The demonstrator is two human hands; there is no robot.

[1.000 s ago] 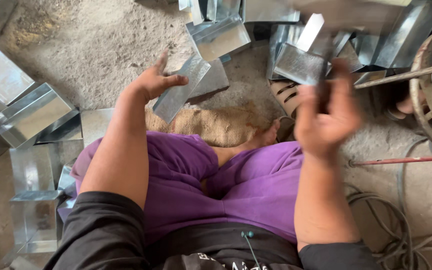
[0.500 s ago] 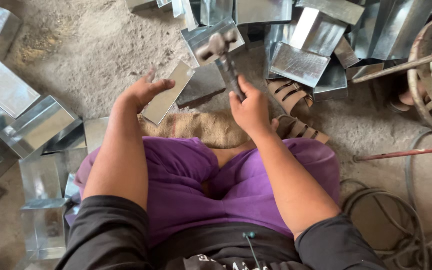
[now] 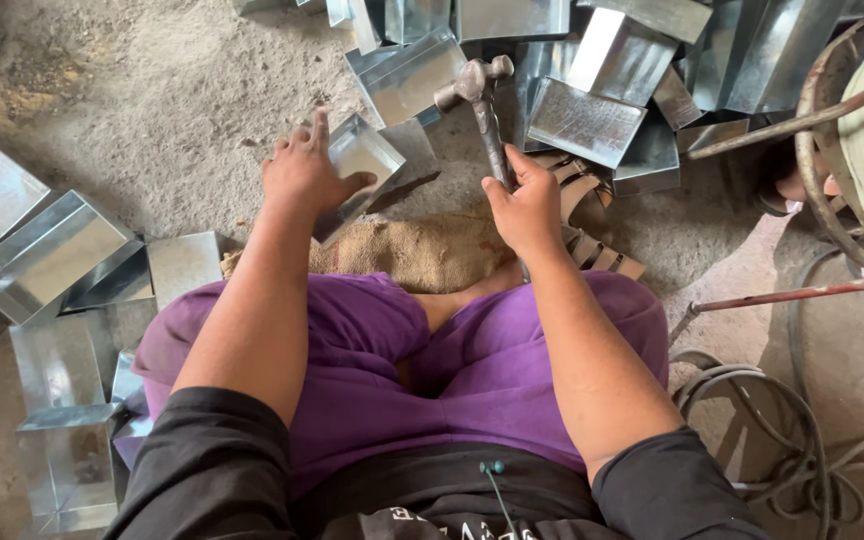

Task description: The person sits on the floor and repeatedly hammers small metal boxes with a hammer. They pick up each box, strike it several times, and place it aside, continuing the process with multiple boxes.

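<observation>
Right hand (image 3: 524, 208) grips one hammer (image 3: 479, 98); left hand (image 3: 304, 172) one tray (image 3: 356, 172).

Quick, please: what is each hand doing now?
Left hand: gripping the metal tray by its edge.
Right hand: shut on the hammer handle.

Folded sheet-metal boxes (image 3: 47, 255) lie at my left on the sandy floor (image 3: 152, 100), more boxes (image 3: 587, 120) pile ahead, a burlap sack (image 3: 422, 250) covers my feet, and cables (image 3: 772, 420) coil at my right
</observation>
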